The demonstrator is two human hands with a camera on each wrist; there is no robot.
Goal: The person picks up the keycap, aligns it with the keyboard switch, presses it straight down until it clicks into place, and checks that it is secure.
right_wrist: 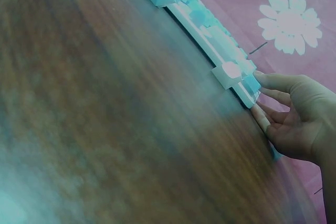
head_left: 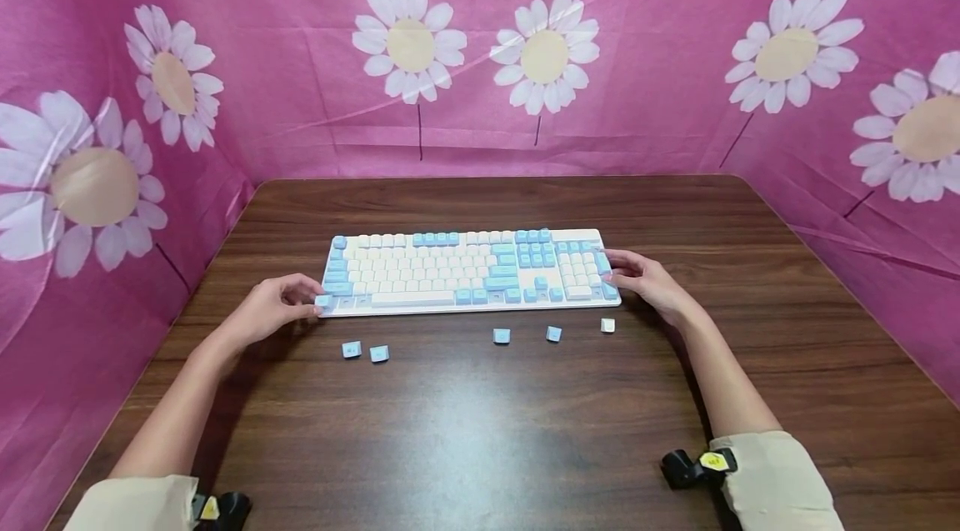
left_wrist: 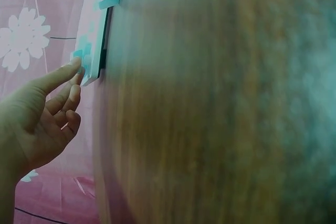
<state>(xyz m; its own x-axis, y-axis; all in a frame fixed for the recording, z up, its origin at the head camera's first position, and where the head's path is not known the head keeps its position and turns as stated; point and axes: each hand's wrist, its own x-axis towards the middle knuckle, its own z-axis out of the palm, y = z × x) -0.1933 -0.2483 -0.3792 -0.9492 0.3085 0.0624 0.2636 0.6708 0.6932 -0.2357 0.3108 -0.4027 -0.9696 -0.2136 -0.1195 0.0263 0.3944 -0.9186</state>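
Observation:
A white and pale blue keyboard [head_left: 420, 298] lies across the table. At its front left corner my left hand [head_left: 273, 310] pinches a small blue keycap [head_left: 323, 301] between thumb and fingertips, overlapping the keyboard's edge in the head view. Beside that corner, bare sockets show in the bottom row. My right hand [head_left: 651, 285] grips the keyboard's right edge by the number pad, its fingers [right_wrist: 281, 81] against the blue keys at the corner. Two loose blue keycaps [head_left: 352, 350] lie in front of the left part.
Farther right along the keyboard's front lie a blue keycap [head_left: 502, 336], a second blue keycap [head_left: 553, 334] and a white keycap [head_left: 607, 326]. Dark wood covers the table [head_left: 450, 431]. A pink cloth [head_left: 480, 139] with daisies hangs behind and at both sides.

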